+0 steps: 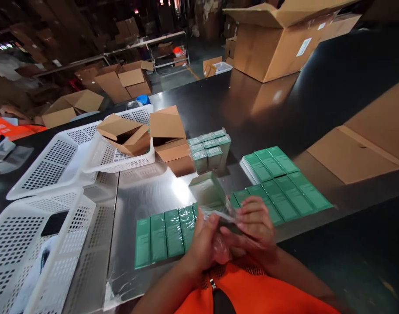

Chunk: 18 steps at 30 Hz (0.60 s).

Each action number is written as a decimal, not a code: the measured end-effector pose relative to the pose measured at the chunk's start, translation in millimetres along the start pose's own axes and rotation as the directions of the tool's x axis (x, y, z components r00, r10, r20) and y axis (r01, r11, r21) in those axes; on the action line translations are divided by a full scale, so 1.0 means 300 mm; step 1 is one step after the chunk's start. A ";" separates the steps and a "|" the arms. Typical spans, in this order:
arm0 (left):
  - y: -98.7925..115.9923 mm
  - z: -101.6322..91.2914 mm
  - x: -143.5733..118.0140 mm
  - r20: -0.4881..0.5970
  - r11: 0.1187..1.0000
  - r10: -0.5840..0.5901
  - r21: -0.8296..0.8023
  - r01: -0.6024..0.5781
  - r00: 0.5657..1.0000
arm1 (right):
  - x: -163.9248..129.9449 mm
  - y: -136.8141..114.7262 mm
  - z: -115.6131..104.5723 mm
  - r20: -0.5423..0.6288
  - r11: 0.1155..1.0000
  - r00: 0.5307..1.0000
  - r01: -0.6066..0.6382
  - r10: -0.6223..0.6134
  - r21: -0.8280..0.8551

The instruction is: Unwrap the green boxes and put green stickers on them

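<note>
- The left hand (201, 246) and right hand (256, 222) had fingers closed, gripping clear wrap (223, 213).
- A green box (208, 192) sat just beyond them in the wrap, its long axis pointing away from the body, slanting left.
- Flat boxes (284, 196) lay on both sides.
- Behind stood wrapped boxes (208, 150), beside an open carton (175, 152).
- Farthest right stood a large carton (258, 48).

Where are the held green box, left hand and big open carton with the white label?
Held green box (208, 191), head view: pale face.
Left hand (202, 243), head view: middle of hand.
Big open carton (283, 50), head view: labelled side wall.
</note>
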<state>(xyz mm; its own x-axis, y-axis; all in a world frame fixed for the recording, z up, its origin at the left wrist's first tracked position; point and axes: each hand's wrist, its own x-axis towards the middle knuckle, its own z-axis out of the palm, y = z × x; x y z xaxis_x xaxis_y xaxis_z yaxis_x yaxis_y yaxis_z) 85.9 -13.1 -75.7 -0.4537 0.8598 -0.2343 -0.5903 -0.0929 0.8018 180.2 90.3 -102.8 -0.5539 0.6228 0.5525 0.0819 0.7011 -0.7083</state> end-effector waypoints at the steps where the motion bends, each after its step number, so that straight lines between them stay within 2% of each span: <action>1: 0.002 0.000 -0.001 -0.029 1.000 -0.016 -0.015 0.016 0.999 | 0.000 0.004 -0.010 0.011 0.999 0.999 -0.031 0.031 0.033; 4: 0.005 -0.026 -0.006 0.005 0.996 -0.080 0.034 0.080 0.997 | -0.004 0.005 -0.043 0.052 0.979 0.989 -0.143 0.137 0.148; 7: -0.003 -0.064 -0.011 0.141 0.955 -0.181 0.261 0.140 0.973 | -0.014 -0.006 -0.072 0.123 0.897 0.955 -0.297 0.271 0.327; 10: -0.021 -0.078 -0.021 0.227 0.886 -0.201 0.458 0.077 0.953 | -0.013 -0.012 -0.100 0.139 0.779 0.907 -0.414 0.398 0.471; 12: -0.030 -0.074 -0.031 0.255 0.860 -0.169 0.510 0.017 0.952 | 0.007 0.002 -0.130 0.072 0.747 0.889 -0.421 0.452 0.514; 14: -0.028 -0.071 -0.044 0.263 0.838 -0.118 0.544 -0.046 0.958 | 0.049 0.042 -0.171 -0.029 0.752 0.876 -0.396 0.482 0.526; 16: -0.017 -0.074 -0.057 0.290 0.791 -0.018 0.590 -0.164 0.957 | 0.117 0.111 -0.216 -0.137 0.778 0.855 -0.374 0.500 0.504; 18: 0.001 -0.088 -0.073 0.334 0.701 0.111 0.641 -0.312 0.936 | 0.202 0.206 -0.250 -0.209 0.822 0.846 -0.370 0.490 0.432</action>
<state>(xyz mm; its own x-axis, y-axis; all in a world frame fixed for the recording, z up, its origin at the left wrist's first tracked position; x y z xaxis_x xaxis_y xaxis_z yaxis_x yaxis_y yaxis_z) 77.9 -45.1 -85.0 -0.2667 0.9623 0.0532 0.1555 -0.0115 0.9878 213.7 197.4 -80.2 -0.2554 0.9433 0.2119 -0.0859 0.1962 -0.9768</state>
